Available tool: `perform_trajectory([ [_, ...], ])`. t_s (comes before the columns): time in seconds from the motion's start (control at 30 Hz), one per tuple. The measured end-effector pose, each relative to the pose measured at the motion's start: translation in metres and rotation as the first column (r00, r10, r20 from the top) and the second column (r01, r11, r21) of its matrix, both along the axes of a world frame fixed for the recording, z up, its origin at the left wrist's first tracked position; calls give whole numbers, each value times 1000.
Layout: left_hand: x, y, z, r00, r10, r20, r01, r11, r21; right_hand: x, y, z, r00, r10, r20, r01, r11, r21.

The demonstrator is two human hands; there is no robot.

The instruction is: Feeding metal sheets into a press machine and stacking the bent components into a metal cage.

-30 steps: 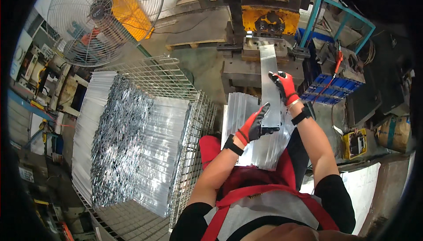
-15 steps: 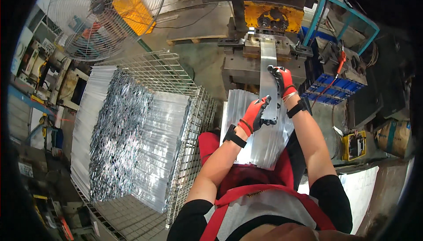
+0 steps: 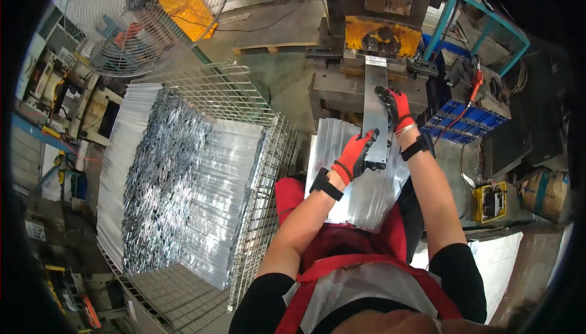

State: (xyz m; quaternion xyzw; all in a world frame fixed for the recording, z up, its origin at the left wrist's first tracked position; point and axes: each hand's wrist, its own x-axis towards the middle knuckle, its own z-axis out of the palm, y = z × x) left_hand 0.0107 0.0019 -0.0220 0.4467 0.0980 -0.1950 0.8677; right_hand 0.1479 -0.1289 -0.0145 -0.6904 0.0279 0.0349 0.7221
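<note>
A long flat metal strip (image 3: pixel 375 105) points away from me, its far end in the die area of a press (image 3: pixel 383 36) with a worn yellow block above. My left hand (image 3: pixel 355 156), in a red and black glove, is closed on the strip's left edge near its near end. Further along, my right hand (image 3: pixel 397 108), gloved alike, grips the right edge. Both hands' undersides are partly hidden. Below the strip, a stack of similar metal strips (image 3: pixel 357 203) lies over my lap.
A wire cage (image 3: pixel 259 212) full of metal strips stands at left, with a large fan (image 3: pixel 146 19) behind it. Right of the press are a blue crate (image 3: pixel 467 114) bearing metal parts and a teal frame (image 3: pixel 482 13). A yellow bin (image 3: pixel 490 201) sits at far right.
The press's yellow block has come down toward the die over the strip's far end. Both hands keep their hold on the strip, almost in place; the view has shifted slightly.
</note>
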Motion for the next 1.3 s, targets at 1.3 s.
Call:
perform_trajectory([
  [1.3, -139, 45, -71, 950, -312, 23, -96, -222, 970, -223, -73, -45, 946, 306, -105, -224, 853, 472],
])
